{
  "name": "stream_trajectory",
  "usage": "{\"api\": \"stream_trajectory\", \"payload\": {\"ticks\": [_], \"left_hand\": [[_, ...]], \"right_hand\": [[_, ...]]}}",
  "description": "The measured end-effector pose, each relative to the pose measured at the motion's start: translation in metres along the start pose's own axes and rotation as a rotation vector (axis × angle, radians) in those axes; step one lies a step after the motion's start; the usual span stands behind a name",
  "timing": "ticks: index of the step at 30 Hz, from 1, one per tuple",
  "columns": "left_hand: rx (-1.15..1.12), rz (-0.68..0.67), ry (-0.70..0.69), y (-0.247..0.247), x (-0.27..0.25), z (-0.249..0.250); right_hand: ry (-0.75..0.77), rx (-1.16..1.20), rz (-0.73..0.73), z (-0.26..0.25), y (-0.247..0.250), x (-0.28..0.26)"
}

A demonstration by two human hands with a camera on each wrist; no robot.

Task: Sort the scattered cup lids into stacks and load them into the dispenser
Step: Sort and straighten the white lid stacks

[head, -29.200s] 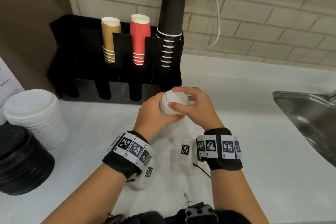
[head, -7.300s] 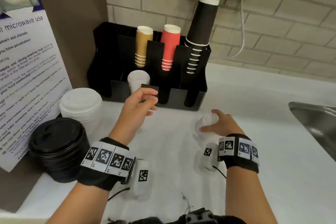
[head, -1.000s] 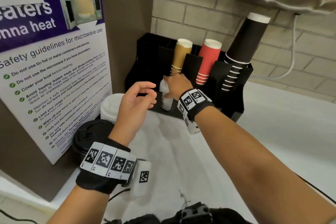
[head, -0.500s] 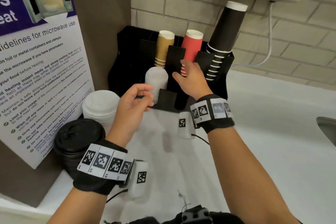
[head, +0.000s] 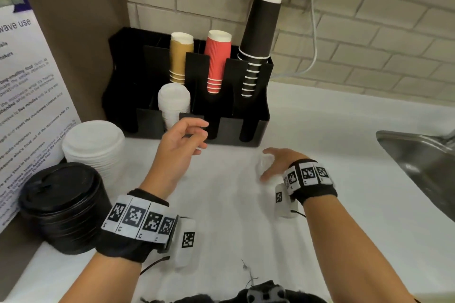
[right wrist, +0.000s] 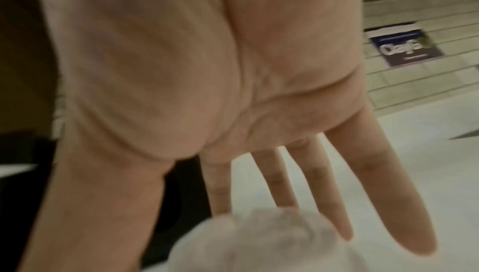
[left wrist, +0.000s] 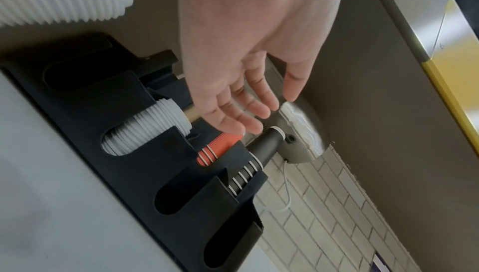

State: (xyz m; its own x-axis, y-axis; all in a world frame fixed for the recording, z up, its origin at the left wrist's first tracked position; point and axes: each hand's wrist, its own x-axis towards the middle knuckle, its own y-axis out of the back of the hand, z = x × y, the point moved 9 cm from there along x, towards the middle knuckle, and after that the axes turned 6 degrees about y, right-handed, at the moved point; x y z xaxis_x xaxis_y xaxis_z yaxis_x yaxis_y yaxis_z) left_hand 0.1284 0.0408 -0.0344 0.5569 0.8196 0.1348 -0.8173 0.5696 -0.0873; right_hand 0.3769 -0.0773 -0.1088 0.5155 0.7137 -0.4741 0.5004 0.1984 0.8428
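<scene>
Reaching with spread, empty fingers [right wrist: 318, 192], right hand [head: 278, 163] hovers over small white lids [right wrist: 261, 239] on bench [head: 320, 216].

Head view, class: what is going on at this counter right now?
A person is sorting cup lids at a white counter. One stack of small white lids already stands in a front slot of the black dispenser, in front of the tan cups. The left hand hovers open near that slot, holding nothing. The right hand reaches, fingers spread, over a small pile of white lids on the counter, not yet gripping it. Larger white lids and black lids wait at the left.
</scene>
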Motion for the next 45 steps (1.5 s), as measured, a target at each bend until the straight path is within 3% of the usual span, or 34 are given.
{"api": "stream_trajectory", "payload": {"ticks": [6,9,14,19,28,42,45], "left_hand": [[0.011,-0.019,0.0,-0.002,-0.003,0.002],[0.022,-0.02,0.005,0.001,-0.004,0.003],[0.237,-0.19,0.011,-0.017,-0.011,-0.002],[0.066,-0.31,-0.019,-0.03,-0.017,0.005],[-0.027,-0.254,-0.111,-0.018,-0.019,0.029],[0.028,-0.148,-0.09,0.002,-0.016,0.028],[0.028,-0.037,-0.091,0.024,-0.013,0.036]], "right_hand": [[0.048,-0.13,-0.006,-0.012,-0.005,0.009],[0.122,-0.023,0.041,-0.022,0.008,-0.001],[0.62,0.528,0.015,-0.097,0.029,-0.053],[0.875,0.728,0.039,-0.143,0.036,-0.095],[0.892,0.935,0.045,-0.148,0.035,-0.101],[0.918,0.871,0.16,-0.172,0.045,-0.096],[0.915,0.899,0.215,-0.187,0.065,-0.08]]}}
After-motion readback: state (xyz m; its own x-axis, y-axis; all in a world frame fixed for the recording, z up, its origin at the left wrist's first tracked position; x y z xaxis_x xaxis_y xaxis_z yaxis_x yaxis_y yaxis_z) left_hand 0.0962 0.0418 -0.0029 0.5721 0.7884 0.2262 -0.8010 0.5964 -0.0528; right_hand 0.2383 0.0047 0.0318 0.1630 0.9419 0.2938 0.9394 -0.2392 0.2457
